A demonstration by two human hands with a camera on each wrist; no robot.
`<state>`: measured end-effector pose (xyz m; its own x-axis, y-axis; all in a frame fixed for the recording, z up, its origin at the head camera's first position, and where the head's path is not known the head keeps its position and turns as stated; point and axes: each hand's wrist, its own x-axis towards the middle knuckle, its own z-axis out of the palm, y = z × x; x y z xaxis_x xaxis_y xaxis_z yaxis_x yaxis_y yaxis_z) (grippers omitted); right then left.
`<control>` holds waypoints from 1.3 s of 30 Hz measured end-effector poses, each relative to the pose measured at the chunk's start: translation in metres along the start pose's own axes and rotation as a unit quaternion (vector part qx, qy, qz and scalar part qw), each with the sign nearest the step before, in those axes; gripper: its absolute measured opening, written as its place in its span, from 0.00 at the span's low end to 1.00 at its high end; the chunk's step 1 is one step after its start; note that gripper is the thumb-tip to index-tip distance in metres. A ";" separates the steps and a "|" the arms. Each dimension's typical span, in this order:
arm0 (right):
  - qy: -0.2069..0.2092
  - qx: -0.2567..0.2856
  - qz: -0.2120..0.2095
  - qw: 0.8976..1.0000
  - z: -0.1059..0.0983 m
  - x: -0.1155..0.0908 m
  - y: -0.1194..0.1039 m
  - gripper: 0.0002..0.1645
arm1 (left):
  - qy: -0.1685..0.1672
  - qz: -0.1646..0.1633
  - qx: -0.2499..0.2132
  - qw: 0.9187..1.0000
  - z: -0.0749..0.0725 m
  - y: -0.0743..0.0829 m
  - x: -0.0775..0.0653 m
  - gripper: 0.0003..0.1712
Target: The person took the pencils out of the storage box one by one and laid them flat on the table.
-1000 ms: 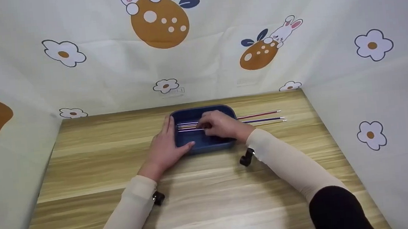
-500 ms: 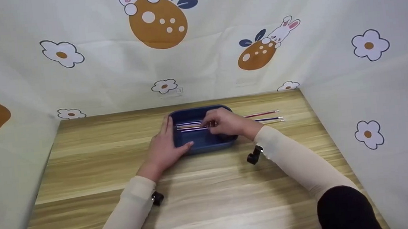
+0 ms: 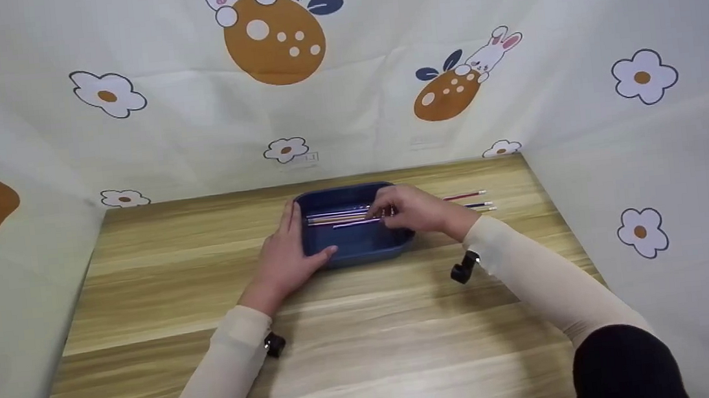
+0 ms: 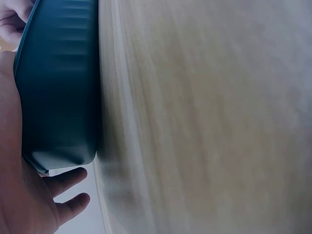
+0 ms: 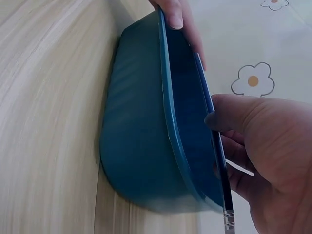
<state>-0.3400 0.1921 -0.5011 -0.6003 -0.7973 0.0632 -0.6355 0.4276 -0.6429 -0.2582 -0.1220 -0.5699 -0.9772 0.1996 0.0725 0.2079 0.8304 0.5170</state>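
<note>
A left hand point(image 3: 282, 261) is bracing a blue tray point(image 3: 360, 257), fingers lying straight along its end, thumb apart at the near rim. A right hand point(image 3: 417, 209) is pinching a dark pencil point(image 3: 357, 223) over the tray; keeping it level is probably wise. The left wrist view is showing ribs point(image 4: 73, 33) on the outer wall, which the head view is not showing.

Pencils point(image 3: 340, 219), middles out of sight behind the right grip point(image 3: 417, 209).
</note>
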 end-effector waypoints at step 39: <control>0.039 0.035 0.074 0.996 -0.044 -0.076 0.024 0.18 | -0.001 -0.007 -0.004 1.000 0.002 0.000 0.001 0.74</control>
<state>-0.3315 0.2816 -0.4878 -0.7223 -0.6913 0.0206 -0.5033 0.5051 -0.7011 -0.2591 -0.1208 -0.5716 -0.9798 0.1897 0.0632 0.1943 0.8285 0.5252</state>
